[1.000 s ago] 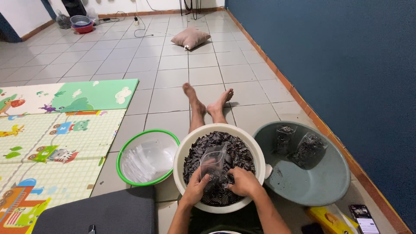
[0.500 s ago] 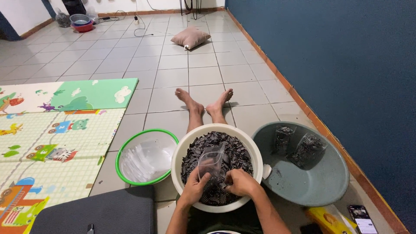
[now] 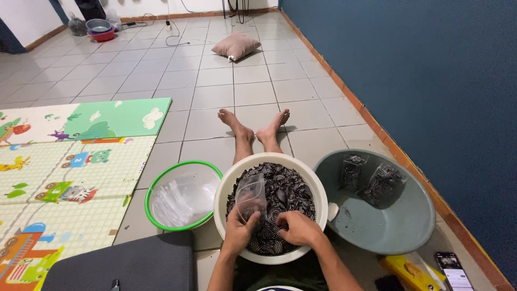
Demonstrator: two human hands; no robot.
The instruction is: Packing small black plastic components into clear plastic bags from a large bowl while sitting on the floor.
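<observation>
Between the person's outstretched legs sat a cream basin (image 3: 223,195) heaped with small dark, swirl-patterned pieces (image 3: 288,191), and both hands worked at its six o'clock edge. The left hand (image 3: 238,233) was closed around the lower part of a small clear plastic bag (image 3: 251,197), holding it upright with its mouth toward twelve o'clock; a little of the dark stuff seemed to lie in its bottom. The right hand (image 3: 298,228) lay knuckles-up on the pile just at three o'clock of the bag, fingers curled down into the pieces; whether it had a pinch of them gathered could not be told. At nine o'clock of the basin stood a green-rimmed bowl (image 3: 161,180) holding flat empty clear bags (image 3: 177,199), and at three o'clock a grey-green tub (image 3: 414,229) held two filled bags (image 3: 371,178) propped against its far wall. A phone (image 3: 455,269) and a yellow packet (image 3: 409,269) lay on the tile by the tub's five o'clock side. The likeliest slip, as I judged it, was the thin bag sagging or folding shut in the one-handed hold, so that pieces would scatter over the rim onto the floor. A loose grip could also let the bag drop into the pile, and an elbow swung wide might have knocked the phone.
</observation>
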